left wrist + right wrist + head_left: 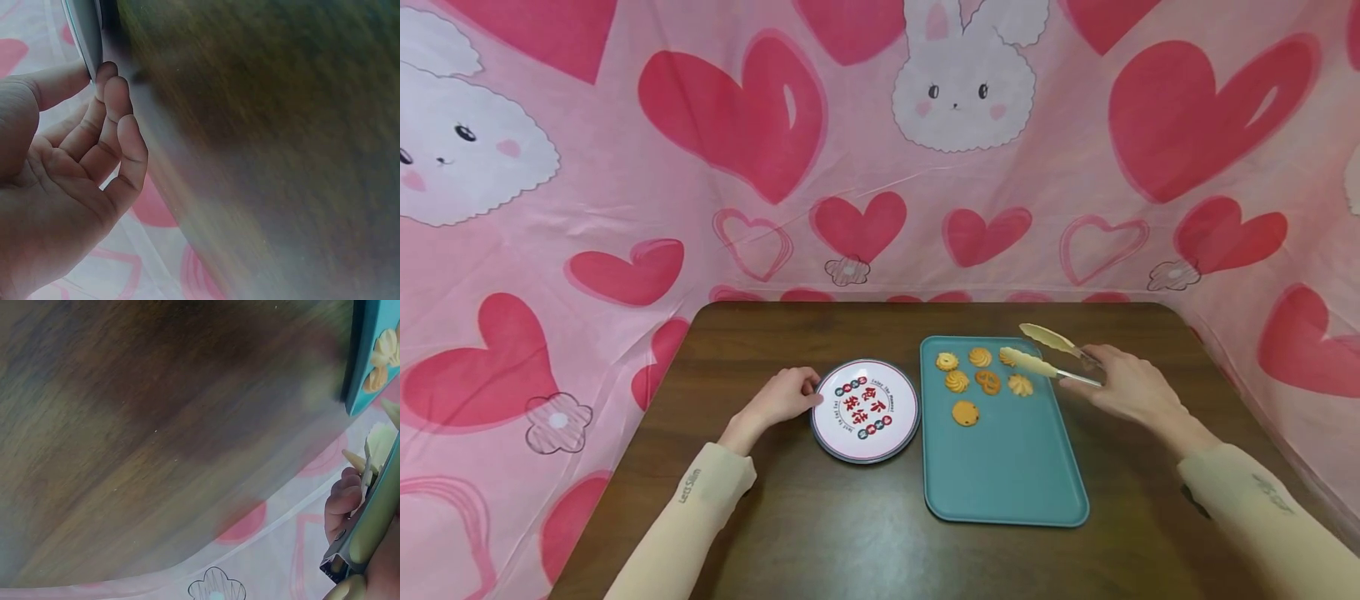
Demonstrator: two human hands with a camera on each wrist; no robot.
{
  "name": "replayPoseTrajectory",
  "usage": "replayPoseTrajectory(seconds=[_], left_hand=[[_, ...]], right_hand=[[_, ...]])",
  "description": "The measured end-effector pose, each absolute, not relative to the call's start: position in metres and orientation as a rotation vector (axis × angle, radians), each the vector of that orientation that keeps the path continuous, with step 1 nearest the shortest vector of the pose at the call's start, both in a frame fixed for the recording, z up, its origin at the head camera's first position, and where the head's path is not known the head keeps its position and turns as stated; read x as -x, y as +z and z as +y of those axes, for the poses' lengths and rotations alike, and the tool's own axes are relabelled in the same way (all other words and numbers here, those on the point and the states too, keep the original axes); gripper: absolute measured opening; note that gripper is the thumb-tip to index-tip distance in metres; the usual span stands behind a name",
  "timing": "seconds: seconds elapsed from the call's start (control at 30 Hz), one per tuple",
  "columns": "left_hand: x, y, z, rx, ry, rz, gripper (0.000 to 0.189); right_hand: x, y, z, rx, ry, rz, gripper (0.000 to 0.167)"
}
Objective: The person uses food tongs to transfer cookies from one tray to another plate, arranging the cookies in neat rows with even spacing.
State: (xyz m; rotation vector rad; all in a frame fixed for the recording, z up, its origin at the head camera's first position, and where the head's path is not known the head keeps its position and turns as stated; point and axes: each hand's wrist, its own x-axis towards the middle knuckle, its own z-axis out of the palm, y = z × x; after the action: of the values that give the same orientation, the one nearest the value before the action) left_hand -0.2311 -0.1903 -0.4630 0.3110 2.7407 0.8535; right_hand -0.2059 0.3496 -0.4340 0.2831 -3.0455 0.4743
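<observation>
At the left, my left hand [784, 395] pinches the rim of a round white plate [880, 443] printed with red characters. In the left wrist view the thumb lies on one face of the plate edge [86, 37] and the fingertips on the other. My right hand [1129, 385] grips a pair of tongs [1033, 364] with cream scalloped tips, spread apart over the far right part of a teal tray [1000, 471]. Several cookies lie on the tray's far half, among them a pretzel-shaped cookie [988, 382] and a round cookie [966, 412] nearest me.
Both the plate and the tray sit on a dark brown wooden table [790, 525], side by side with a narrow gap. A pink cloth [865, 167] with hearts and rabbits hangs behind the table and along its sides.
</observation>
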Motion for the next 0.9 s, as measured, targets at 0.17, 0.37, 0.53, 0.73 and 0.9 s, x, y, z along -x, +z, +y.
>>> replayPoseTrajectory(seconds=[0.17,0.37,0.53,0.73,0.9], left_hand=[[0.23,-0.463,-0.19,-0.313,0.854,2.744,0.028],[0.23,-0.463,-0.19,-0.325,0.851,2.751,0.028],[0.229,-0.464,-0.19,-0.327,0.856,2.752,0.028],[0.228,-0.464,-0.191,-0.34,0.862,2.752,0.027],[0.228,-0.464,-0.191,-0.344,0.863,2.754,0.026]], right_hand=[[0.209,-0.436,0.347,-0.302,0.439,-3.061,0.081],[0.213,-0.439,0.345,-0.354,0.393,-3.072,0.082],[0.215,-0.441,0.344,-0.361,0.378,-3.08,0.081],[0.216,-0.44,0.343,-0.359,0.372,-3.099,0.079],[0.217,-0.438,0.343,-0.363,0.365,-3.106,0.078]])
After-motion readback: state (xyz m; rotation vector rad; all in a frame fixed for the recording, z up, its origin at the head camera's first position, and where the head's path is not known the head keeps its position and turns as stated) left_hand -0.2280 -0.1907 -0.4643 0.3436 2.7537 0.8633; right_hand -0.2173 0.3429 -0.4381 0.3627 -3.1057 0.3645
